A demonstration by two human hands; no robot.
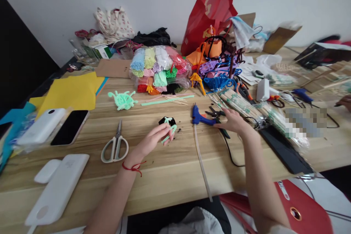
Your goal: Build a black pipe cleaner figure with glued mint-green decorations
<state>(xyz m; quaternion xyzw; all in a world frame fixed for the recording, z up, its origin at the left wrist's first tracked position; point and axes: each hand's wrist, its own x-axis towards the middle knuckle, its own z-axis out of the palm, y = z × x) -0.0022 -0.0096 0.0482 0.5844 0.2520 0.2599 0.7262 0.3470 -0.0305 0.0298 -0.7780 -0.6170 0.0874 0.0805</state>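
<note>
My left hand [159, 134] pinches a mint-green pipe cleaner [173, 128] that is bent into a loop. Just beyond its fingertips, a small black piece [170, 120] on the table has mint-green pipe cleaner across it. My right hand [231, 120] reaches over the handle end of a blue hot glue gun [199, 116], thumb and fingers apart. Black-handled pliers [215, 112] lie right by those fingers; whether they touch is unclear. A long clear glue stick [201, 164] extends from the glue gun toward the table's front edge.
White scissors [115, 146] and a mint-green pipe cleaner bundle [123, 100] lie left. Phone [70, 127] and power banks [59, 190] sit further left. Packed pipe cleaners [160, 69] and a red bag [207, 18] stand behind. Wrapped sticks [241, 104] lie right; another person's hand [344, 102] shows at the edge.
</note>
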